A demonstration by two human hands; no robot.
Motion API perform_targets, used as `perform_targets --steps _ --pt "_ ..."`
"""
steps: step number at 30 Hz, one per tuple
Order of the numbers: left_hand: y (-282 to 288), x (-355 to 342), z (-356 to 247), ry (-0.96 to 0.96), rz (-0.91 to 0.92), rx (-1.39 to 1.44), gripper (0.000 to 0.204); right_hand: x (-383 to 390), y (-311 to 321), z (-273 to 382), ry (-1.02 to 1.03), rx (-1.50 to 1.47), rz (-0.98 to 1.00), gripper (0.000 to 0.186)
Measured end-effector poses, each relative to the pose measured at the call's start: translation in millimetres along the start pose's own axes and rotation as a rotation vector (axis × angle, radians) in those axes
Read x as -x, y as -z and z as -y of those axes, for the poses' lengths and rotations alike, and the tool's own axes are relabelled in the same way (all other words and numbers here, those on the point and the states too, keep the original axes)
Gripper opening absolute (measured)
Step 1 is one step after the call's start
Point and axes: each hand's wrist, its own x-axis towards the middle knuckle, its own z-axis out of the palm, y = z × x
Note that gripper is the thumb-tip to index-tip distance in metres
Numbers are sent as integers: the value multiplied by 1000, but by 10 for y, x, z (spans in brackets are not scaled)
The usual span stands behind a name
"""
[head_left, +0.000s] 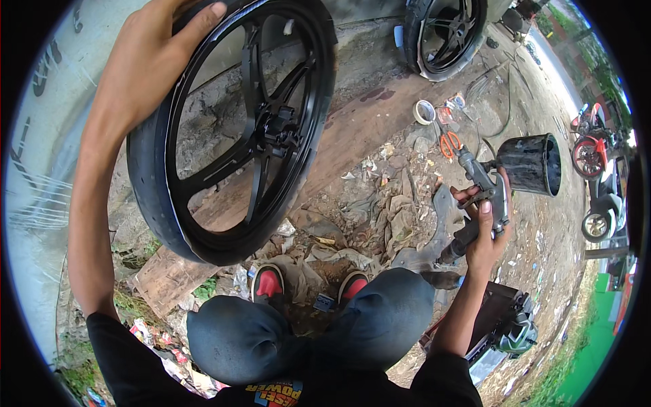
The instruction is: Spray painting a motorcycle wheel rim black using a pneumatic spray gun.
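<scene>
At far left, a pale painted wall [41, 169] is seen. Next to it, a black spoked motorcycle wheel with its rubber tyre [230, 129] is held upright and slightly tilted above the ground; its upper rim is gripped by the left hand [159, 51], fingers curled over the tyre. Below the wheel, a brown wooden board [169, 275] is laid on the dirt ground [380, 115]. Lower centre, two knees in dark grey trousers [305, 332] are seen, with red-and-black shoes [270, 283] just beyond them among crumpled grey rags [386, 210]. Further right, a roll of white tape [424, 112] and orange-handled scissors [448, 143] are lying on the ground, near each other. At top, a second black wheel [447, 34] is leaned against the wall. On the right, a grey metal spray gun with a black cup [505, 173] is clasped by the right hand [487, 227], fingers closed round its handle, cup pointing right. At far right, parked motorcycles [593, 176] are visible.
</scene>
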Motion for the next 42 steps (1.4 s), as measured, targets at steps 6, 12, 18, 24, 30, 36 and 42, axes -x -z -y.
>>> perform_targets --steps 6,12,18,24,30,36,42 --pt "-80 -335 238 -191 91 135 56 59 -161 -50 27 0 7 67" --pt "-163 -1073 181 -346 244 213 59 148 -287 -6 30 -34 -7 65" --pt "-668 -1710 42 -542 379 330 53 283 -146 -49 24 40 -8 63" --pt "-734 -2045 200 -594 280 182 41 369 -118 -37 -12 9 -10 61" --pt "-609 -2126 703 -418 240 314 36 335 -248 -100 -37 14 39 58" --pt "-575 -2174 964 -337 282 599 35 332 -525 -325 -31 15 193 49" --pt "-522 -2177 1282 -211 298 751 40 390 -665 -403 -1 94 306 46"
